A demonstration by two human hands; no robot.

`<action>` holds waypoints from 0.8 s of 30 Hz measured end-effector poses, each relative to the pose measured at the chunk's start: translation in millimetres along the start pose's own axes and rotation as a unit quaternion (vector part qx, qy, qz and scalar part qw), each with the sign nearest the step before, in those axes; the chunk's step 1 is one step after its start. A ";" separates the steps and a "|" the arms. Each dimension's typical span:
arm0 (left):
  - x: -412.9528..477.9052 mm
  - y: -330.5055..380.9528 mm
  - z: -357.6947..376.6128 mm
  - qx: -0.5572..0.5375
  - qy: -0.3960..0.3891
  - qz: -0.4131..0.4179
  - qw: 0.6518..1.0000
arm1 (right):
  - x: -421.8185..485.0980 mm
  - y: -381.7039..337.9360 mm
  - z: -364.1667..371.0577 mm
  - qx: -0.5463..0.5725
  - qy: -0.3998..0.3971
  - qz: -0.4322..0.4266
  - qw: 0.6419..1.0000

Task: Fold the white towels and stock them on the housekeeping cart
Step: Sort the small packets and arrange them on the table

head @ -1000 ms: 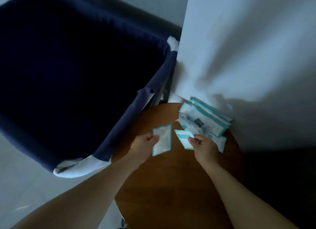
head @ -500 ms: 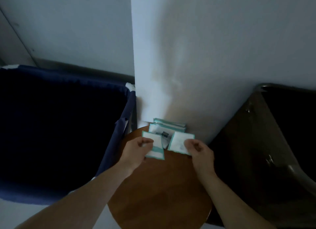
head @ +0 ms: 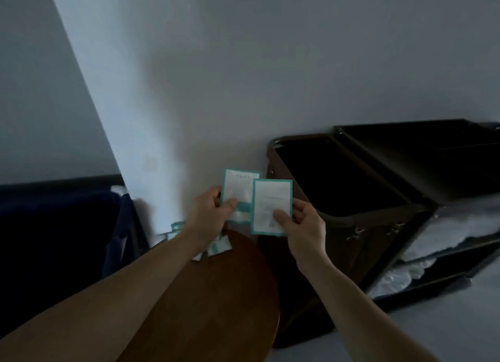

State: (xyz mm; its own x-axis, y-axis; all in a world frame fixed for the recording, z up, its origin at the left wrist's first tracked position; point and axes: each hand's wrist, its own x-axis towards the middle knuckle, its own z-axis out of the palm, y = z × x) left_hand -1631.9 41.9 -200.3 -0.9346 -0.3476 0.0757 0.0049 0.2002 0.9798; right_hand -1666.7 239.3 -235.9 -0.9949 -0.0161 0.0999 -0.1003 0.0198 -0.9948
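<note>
My left hand (head: 209, 214) pinches a white packet with a teal border (head: 239, 190), held upright above the round wooden table (head: 216, 307). My right hand (head: 303, 227) pinches a second teal-bordered packet (head: 272, 203), which overlaps the first one's right edge. The dark housekeeping cart (head: 378, 204) stands to the right, its top bin open and dark. White linen (head: 446, 237) shows on the cart's lower shelf. No loose towel is in either hand.
More teal-bordered packets (head: 216, 246) lie on the table against the white wall (head: 243, 77). A navy fabric hamper (head: 59, 226) stands to the left of the table. Pale floor (head: 433, 321) lies at lower right.
Both hands have lifted their packets off the table and brought them together, upright. The view has swung right and up, bringing the dark cart into sight.
</note>
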 end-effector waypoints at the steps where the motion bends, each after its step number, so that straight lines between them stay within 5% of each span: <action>1: -1.6 10.5 15.2 -0.015 -0.012 0.002 1.000 | -0.8 -6.0 -16.4 0.009 0.011 -0.008 1.000; 7: -17.9 66.3 135.0 -0.042 -0.093 0.029 0.994 | -7.1 -42.3 -139.2 0.018 0.114 -0.061 0.991; 16: -80.0 119.9 359.9 -0.029 -0.176 0.057 0.982 | -32.6 -55.8 -383.6 -0.009 0.258 -0.057 0.964; 24: -115.1 146.7 500.5 -0.039 -0.257 0.062 0.964 | -45.0 -44.6 -518.4 0.029 0.363 -0.019 0.931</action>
State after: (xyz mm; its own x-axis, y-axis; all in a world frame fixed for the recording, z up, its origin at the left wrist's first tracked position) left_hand -1701.6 569.8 -158.1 -0.9777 0.1781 0.1110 0.1359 0.1342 0.9816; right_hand -1624.7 757.3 -184.9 -0.7407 0.6642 0.1016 -0.1551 -0.0220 -0.9877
